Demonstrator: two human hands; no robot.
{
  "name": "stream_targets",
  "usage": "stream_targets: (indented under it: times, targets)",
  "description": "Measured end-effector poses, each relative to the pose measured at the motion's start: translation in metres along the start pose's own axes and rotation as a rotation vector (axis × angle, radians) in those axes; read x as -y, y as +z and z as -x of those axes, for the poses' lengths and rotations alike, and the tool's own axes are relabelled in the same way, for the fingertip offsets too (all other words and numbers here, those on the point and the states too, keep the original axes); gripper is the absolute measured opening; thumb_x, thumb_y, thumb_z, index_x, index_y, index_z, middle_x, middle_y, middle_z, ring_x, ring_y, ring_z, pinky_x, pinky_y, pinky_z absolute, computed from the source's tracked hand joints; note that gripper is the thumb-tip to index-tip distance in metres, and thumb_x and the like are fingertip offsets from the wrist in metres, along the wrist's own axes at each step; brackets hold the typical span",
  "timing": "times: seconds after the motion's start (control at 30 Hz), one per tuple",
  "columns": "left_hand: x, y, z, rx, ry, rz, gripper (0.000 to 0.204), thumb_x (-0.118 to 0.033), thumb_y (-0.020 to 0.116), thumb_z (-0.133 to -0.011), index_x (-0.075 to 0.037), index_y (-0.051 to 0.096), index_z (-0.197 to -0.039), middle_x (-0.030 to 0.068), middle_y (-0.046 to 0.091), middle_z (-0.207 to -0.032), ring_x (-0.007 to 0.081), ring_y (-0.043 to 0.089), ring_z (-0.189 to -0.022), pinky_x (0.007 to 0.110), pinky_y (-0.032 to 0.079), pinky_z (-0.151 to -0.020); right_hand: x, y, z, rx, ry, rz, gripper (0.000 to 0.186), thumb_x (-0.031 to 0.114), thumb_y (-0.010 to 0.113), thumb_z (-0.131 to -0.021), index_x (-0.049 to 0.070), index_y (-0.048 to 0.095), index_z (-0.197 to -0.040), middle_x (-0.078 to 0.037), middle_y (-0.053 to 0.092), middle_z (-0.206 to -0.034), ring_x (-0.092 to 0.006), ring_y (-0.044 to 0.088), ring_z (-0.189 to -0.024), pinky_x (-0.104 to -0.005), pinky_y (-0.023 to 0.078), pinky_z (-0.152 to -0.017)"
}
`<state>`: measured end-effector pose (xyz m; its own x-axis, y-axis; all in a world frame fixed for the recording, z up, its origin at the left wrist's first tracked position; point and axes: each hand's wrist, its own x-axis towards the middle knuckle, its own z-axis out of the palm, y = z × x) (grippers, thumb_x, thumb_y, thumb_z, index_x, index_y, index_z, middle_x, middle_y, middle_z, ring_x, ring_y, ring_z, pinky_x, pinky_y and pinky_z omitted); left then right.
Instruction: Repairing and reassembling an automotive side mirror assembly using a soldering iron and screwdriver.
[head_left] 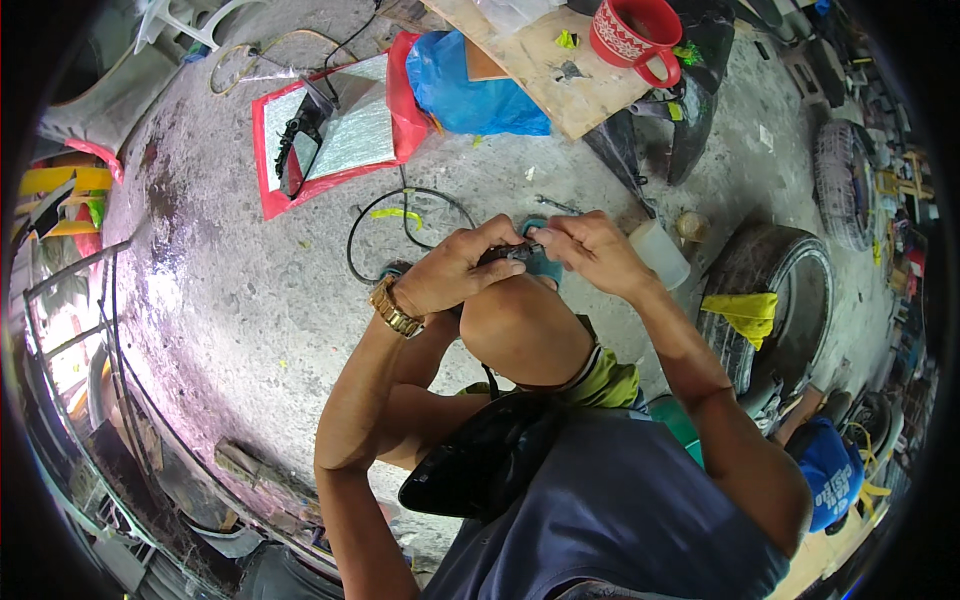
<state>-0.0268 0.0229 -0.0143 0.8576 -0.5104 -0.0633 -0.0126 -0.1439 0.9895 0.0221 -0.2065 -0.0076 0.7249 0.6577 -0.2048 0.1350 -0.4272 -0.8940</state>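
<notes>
Dark part (508,253) looks small, slim, partly covered

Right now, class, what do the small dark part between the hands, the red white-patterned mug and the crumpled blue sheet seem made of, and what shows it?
Small dark part: perhaps plastic or metal; dark finish, partly hidden, so unclear.
Red mug: probably glazed ceramic, or plastic; smooth, glossy body.
Blue sheet: likely thin plastic film; slight shine, fine creases.

Mug (625,40) on board (590,100), tyre (735,275) right, perhaps chair (115,95) left
</notes>
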Motion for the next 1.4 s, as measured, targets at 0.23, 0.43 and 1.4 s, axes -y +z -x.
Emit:
stream_targets:
  times: [0.23, 0.43, 1.4]
  targets:
    - [-0.006, -0.002, 0.0, -0.003, -0.032, 0.013, 0.023, -0.008, 0.067, -0.088, -0.004, 0.051, -0.104, 0.0116, 0.065, -0.088, 0.0209, 0.064, -0.081, 0.032, 0.048, -0.075, 0.001, 0.001, -0.001, 0.063, 0.047, -0.054, 0.018, 0.02, 0.062, -0.093, 0.003, 0.057, -0.093, -0.012, 0.062, -0.076, -0.0229, 0.061, -0.065, -0.0346, 0.046, -0.061]
    - [-0.002, -0.002, 0.0, -0.005, -0.044, -0.053, 0.022, -0.009, 0.067, -0.087, -0.004, 0.052, -0.103, 0.0138, 0.064, -0.086, 0.0246, 0.065, -0.078, 0.034, 0.048, -0.071, 0.002, 0.0, -0.004, 0.012, -0.157, 0.079, 0.015, 0.015, 0.062, -0.093, 0.001, 0.058, -0.093, -0.006, 0.06, -0.069, -0.0119, 0.051, -0.057, -0.0295, 0.041, -0.053]
    - [-0.004, 0.006, -0.005, -0.179, -0.023, -0.559, 0.031, -0.002, 0.067, -0.081, -0.006, 0.059, -0.111, 0.0119, 0.065, -0.091, 0.0316, 0.066, -0.076, 0.036, 0.053, -0.066, -0.005, 0.009, -0.012, -0.091, -0.082, -0.123, 0.019, 0.023, 0.061, -0.091, 0.005, 0.056, -0.093, -0.015, 0.06, -0.071, -0.0365, 0.061, -0.071, -0.0445, 0.045, -0.062]
